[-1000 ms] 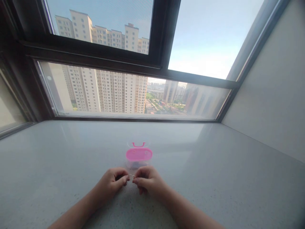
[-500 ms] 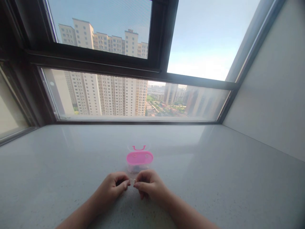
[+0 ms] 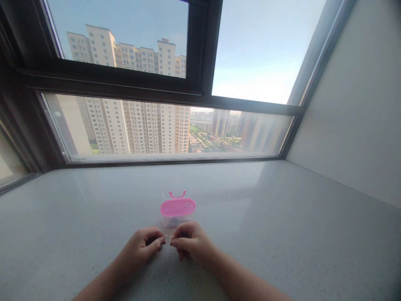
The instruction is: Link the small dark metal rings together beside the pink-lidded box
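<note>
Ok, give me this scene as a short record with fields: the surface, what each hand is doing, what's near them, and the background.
surface: pale speckled windowsill
left hand: left hand, fingers curled, pinching a tiny clear ring
right hand: right hand, fingertips pinching the same ring from the other side
ring detail: too small to make out
nearby: small box with a pink lid, just beyond the hands, not touched
background: dark-framed window, tall apartment blocks outside
right side: plain wall

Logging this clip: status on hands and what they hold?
Left hand and right hand fingertip to fingertip, pinching a small pale ring-like piece; too small to identify. Pink-lidded clear plastic box just beyond, untouched. Nothing between.
</note>
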`<action>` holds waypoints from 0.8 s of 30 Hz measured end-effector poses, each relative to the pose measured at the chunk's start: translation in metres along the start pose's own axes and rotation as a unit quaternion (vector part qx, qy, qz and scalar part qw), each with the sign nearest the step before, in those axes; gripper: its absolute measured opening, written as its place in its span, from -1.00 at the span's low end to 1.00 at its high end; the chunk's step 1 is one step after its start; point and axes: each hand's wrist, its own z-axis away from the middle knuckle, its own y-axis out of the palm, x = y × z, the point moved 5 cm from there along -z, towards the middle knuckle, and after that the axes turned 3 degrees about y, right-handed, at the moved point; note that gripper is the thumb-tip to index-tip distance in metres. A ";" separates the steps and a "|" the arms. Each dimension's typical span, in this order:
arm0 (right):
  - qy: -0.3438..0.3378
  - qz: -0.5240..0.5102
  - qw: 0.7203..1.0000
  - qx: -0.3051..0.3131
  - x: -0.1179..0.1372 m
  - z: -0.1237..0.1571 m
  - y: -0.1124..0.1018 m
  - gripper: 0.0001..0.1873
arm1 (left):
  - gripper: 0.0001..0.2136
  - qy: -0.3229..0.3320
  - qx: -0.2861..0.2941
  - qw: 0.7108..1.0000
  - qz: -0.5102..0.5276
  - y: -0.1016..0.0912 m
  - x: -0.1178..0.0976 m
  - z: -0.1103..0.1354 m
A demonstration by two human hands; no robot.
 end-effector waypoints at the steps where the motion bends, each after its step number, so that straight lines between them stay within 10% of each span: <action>1: 0.001 0.001 1.000 -0.002 0.000 0.000 0.000 -0.85 | -0.76 -0.001 0.001 1.000 -0.001 0.000 0.000 0.000; 24: 0.012 0.036 0.999 -0.017 0.001 0.001 0.000 -0.89 | -0.76 -0.001 0.003 1.000 0.001 0.000 -0.002 0.002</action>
